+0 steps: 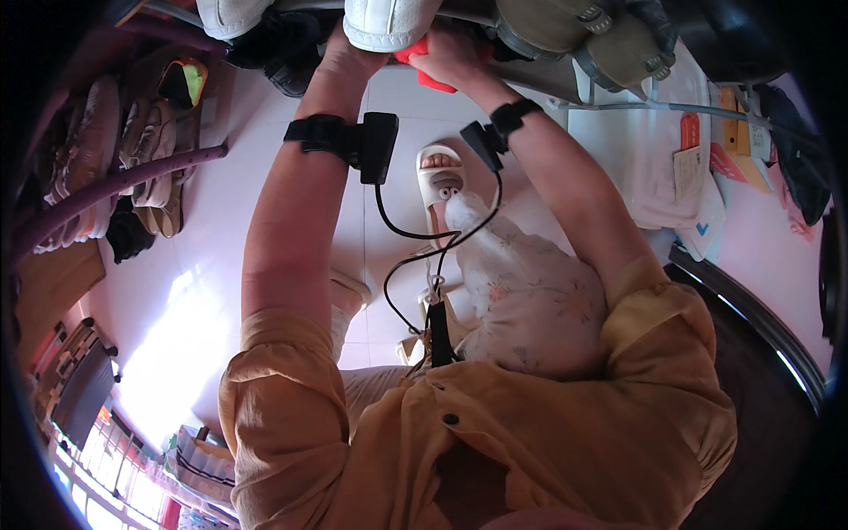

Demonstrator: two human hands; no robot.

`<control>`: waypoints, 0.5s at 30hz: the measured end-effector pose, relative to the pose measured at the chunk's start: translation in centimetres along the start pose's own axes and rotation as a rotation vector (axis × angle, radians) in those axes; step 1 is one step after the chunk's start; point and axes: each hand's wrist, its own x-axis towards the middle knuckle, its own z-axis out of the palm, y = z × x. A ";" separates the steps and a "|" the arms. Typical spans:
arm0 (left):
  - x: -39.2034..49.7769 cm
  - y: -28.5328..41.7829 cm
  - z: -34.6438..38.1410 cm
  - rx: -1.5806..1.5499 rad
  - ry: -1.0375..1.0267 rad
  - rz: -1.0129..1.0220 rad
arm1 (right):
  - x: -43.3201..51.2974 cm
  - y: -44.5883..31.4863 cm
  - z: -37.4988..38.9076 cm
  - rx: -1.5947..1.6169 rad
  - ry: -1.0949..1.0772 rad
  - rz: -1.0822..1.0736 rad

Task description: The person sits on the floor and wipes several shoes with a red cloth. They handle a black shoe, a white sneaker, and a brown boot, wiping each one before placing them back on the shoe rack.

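Observation:
Both my arms reach forward to a shoe rack. My right hand (448, 54) is closed on something bright red (434, 81), apparently a cloth, just below and beside a white shoe (387, 26). The shoe's rounded end faces me. My left hand (354, 56) reaches in under the shoe's left side; its fingers are hidden, so I cannot tell whether it grips anything. Left of it are dark shoes (285, 46) and another white shoe (233, 14). Olive-brown shoes (550, 26) sit to the right of my right hand.
More shoes (149, 152) stand at the left by a purple tube (126, 175). A clear plastic box (669, 192) is on the right, below a grey metal rack bar (662, 106). Black cables (414, 233) hang between my wrist-worn devices. My slippered foot (440, 165) rests on the tiled floor (391, 93).

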 end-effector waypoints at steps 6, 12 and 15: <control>-0.5 -0.6 -0.3 0.011 0.002 -0.014 | -6.1 -4.3 -0.1 0.156 -0.543 -0.424; -4.2 -1.3 -1.6 0.260 0.128 -0.132 | -10.7 3.0 -5.9 0.286 0.094 -0.157; -5.5 -1.9 -2.4 0.218 0.206 -0.176 | -12.0 6.8 -6.0 0.014 0.319 -0.064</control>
